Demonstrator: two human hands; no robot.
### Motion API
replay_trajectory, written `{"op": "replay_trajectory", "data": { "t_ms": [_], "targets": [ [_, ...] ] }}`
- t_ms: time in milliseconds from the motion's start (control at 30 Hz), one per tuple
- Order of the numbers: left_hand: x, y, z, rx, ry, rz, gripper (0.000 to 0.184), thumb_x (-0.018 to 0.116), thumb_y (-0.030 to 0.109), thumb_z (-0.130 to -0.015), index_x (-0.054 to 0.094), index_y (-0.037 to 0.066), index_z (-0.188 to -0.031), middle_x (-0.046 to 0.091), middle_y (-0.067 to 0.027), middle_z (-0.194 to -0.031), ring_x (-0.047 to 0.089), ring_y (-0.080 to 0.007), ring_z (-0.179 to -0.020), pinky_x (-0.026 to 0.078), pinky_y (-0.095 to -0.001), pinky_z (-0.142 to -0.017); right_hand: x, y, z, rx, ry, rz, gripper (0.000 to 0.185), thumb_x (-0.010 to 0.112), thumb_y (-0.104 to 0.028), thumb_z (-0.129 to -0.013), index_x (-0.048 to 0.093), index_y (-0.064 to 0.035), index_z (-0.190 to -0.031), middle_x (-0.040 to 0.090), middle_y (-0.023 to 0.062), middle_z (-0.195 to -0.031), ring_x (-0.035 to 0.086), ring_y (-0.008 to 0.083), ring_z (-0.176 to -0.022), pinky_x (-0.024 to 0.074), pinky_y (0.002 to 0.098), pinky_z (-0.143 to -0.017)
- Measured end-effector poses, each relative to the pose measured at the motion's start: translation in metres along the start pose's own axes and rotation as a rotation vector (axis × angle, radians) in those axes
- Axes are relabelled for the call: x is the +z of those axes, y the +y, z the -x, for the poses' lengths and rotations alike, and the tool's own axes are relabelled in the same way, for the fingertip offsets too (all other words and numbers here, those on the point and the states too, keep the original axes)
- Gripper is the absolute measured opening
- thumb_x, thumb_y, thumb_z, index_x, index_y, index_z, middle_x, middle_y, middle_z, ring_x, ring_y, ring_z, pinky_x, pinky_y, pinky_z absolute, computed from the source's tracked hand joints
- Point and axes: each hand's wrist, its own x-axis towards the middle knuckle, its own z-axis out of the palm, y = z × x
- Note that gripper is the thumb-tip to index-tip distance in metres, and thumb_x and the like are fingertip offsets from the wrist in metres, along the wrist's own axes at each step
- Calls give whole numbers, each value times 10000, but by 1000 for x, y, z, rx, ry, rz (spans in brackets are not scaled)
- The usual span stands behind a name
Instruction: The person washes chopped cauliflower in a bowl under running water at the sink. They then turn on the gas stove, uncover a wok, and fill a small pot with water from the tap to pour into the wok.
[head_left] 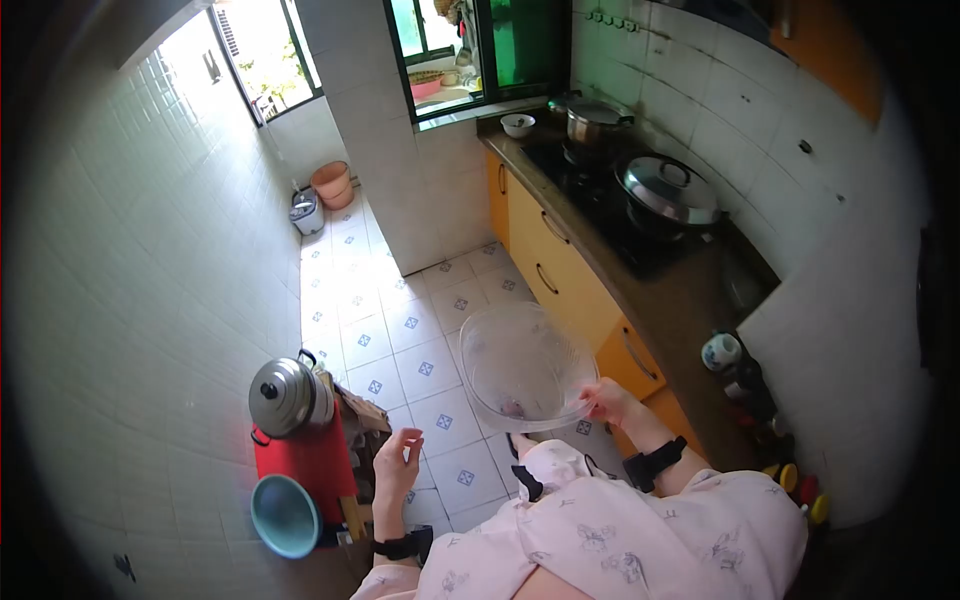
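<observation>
1. A person's right hand pinches the rim of a clear plastic basin, held above the tiled floor beside yellow cabinets; the left hand, loosely curled, hangs empty near a lidded pot.
2. Gripped on one side only, the basin could tip or slip, or knock the cabinets.
3. Finger placement under the rim is unclear; a blurred patch seen through the plastic defies identification.
</observation>
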Motion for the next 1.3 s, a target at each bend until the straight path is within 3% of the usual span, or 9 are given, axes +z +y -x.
{"op": "replay_trajectory", "data": {
  "t_ms": [233,400,567,700,867,967,1033,1100,1300],
  "targets": [
    [-18,-116,-194,-252,85,31,88,632,154,-863,631,88,-920,669,-96,-816,662,-221,-710,497,-319,-609,104,-166,-246,-76,57,297,179,559,-174,-838,590,0,-812,593,92,-683,600,176,-534,505,292,-457],
    [-91,-146,-318,-368,197,103,122,614,106,-871,631,22,-958,675,-114,-847,659,-214,-740,502,-302,-671,234,-273,-408,-30,-293,257,185,566,-123,-791,593,8,-920,615,83,-729,604,158,-594,505,268,-515],
    [-140,-263,-410,-492,379,123,112,595,77,-880,627,-2,-953,682,-98,-818,662,-155,-753,500,-276,-687,398,-340,-560,54,-484,212,135,553,-145,-815,607,-22,-801,615,65,-765,592,132,-616,493,232,-546],
    [-192,-372,-508,-554,383,241,132,563,126,-925,581,6,-871,678,-66,-767,655,-134,-753,514,-280,-719,514,-382,-642,54,-430,191,187,559,-120,-757,616,-19,-904,619,78,-812,598,139,-659,500,244,-550],
    [-282,-439,-676,-515,349,382,502,393,502,-967,470,13,-1048,506,-116,-1075,603,-167,-846,548,-293,-635,632,-456,-738,18,-451,247,374,564,-148,-737,581,27,-1067,606,93,-853,603,163,-671,515,280,-544],
    [-310,-491,-762,-508,431,433,541,391,547,-949,421,22,-1078,463,-100,-1074,599,-171,-840,560,-300,-616,683,-511,-791,-74,-513,292,459,555,-153,-740,550,35,-1160,608,97,-860,610,154,-686,516,278,-546],
    [-322,-541,-817,-488,411,504,505,489,495,-932,384,22,-1077,451,-94,-1052,599,-180,-839,566,-296,-568,714,-528,-851,-110,-462,286,527,554,-165,-739,512,43,-1221,614,83,-845,613,150,-651,511,270,-528],
    [-330,-568,-878,-532,392,374,350,596,268,-909,382,-1,-976,480,-142,-950,609,-186,-816,565,-306,-527,740,-548,-907,-237,-488,293,557,565,-184,-732,502,6,-1252,612,57,-798,602,148,-591,505,268,-503],
    [-346,-681,-1050,-538,380,415,174,505,-11,-809,350,15,-883,521,-213,-1061,615,-248,-867,612,-348,-557,810,-644,-1078,-357,-444,533,573,555,-218,-737,502,-71,-1287,643,86,-786,627,143,-594,510,263,-485]
  ]
}}
